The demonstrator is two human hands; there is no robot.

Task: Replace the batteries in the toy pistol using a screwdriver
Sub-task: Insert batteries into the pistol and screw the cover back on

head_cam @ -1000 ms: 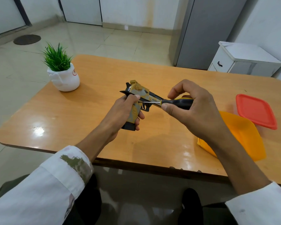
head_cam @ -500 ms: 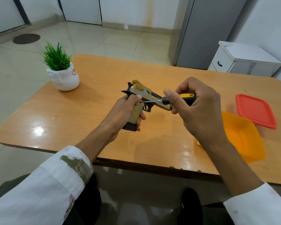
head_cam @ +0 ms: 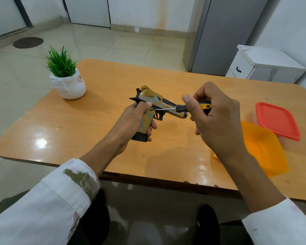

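The potted plant (head_cam: 67, 80) stands on the bench (head_cam: 78, 131) far left; the toy pistol (head_cam: 148, 96) is above the middle, the screwdriver (head_cam: 181, 108) at its right; the container (head_cam: 265, 151) lies right, the lid (head_cam: 277, 120) just behind.

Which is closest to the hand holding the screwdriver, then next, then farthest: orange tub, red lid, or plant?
1. Orange tub, right beside the right hand.
2. Red lid, farther right.
3. Potted plant, far left corner.

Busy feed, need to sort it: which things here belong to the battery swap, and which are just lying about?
Job: toy pistol, gripped by the left hand; screwdriver, held by the right hand, tip at the pistol's grip.
Lying about: potted plant; orange container; red lid, all untouched on the table.
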